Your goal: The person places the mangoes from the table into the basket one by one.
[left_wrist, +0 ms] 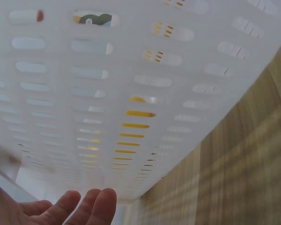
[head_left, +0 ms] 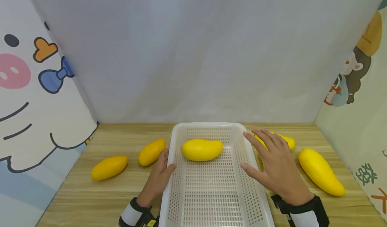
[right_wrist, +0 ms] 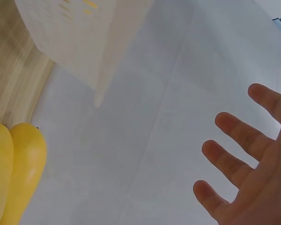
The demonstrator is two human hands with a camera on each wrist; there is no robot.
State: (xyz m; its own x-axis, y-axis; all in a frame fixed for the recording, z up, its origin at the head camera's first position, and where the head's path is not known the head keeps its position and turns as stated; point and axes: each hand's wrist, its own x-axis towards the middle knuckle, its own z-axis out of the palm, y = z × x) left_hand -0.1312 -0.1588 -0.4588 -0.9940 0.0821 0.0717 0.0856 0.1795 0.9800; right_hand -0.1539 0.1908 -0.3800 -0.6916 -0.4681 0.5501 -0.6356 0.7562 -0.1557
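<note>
A white perforated plastic basket [head_left: 211,186] stands in the middle of the table in the head view, with one yellow mango [head_left: 202,150] lying in its far half. My left hand [head_left: 158,177] grips the basket's left rim, thumb over the edge and fingers along the outer wall; the left wrist view shows those fingertips [left_wrist: 105,204] beside the slotted side. Above the right rim hovers my right hand [head_left: 276,168], fingers spread and holding nothing. Behind it a mango [head_left: 287,141] shows, with another one mostly hidden by the hand.
On the wooden table [head_left: 90,200], two mangoes, one outer [head_left: 110,168] and one nearer the basket [head_left: 152,152], lie to the left. A larger mango [head_left: 321,171] rests at the far right. A pale wall [head_left: 205,69] rises behind the table, with printed panels at both sides.
</note>
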